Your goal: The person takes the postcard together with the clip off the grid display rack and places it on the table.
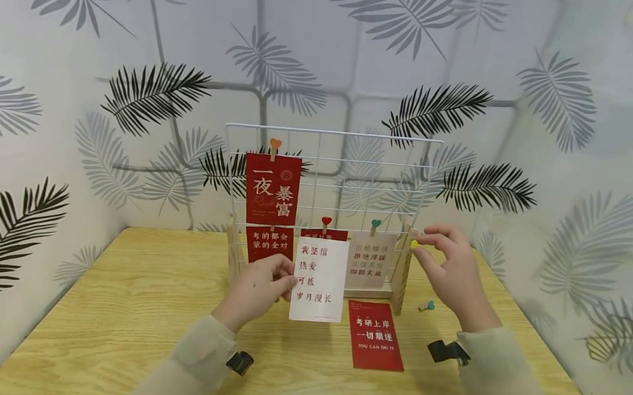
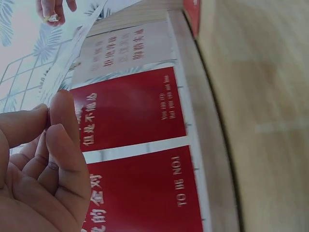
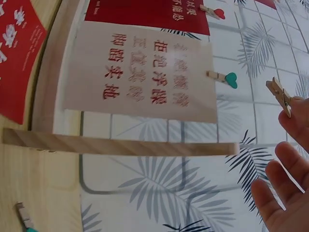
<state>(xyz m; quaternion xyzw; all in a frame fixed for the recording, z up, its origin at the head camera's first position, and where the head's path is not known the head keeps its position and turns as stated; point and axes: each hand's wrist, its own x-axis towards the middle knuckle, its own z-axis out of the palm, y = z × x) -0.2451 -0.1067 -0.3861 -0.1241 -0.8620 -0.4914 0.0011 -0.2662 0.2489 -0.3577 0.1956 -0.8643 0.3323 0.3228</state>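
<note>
My left hand (image 1: 256, 286) pinches the left edge of a white card (image 1: 318, 309) with red writing, held upright in front of the white wire grid rack (image 1: 318, 169). In the left wrist view this card appears nearly edge-on above my thumb and fingertips. At the rack's right side, my right hand (image 1: 453, 271) pinches a small wooden clothespin (image 3: 277, 94) with a yellow heart, its jaws pointing toward the rack in the right wrist view. Behind the white card, a red card (image 2: 130, 111) hangs under a red heart clothespin (image 1: 326, 221), mostly hidden in the head view.
A pale card (image 1: 372, 262) hangs by a green heart clothespin (image 1: 376, 224). Left on the grid are an upper red card (image 1: 272, 189) and a lower one (image 1: 268, 242). On the table lie another red card (image 1: 376, 335) and a teal heart clothespin (image 1: 426, 306).
</note>
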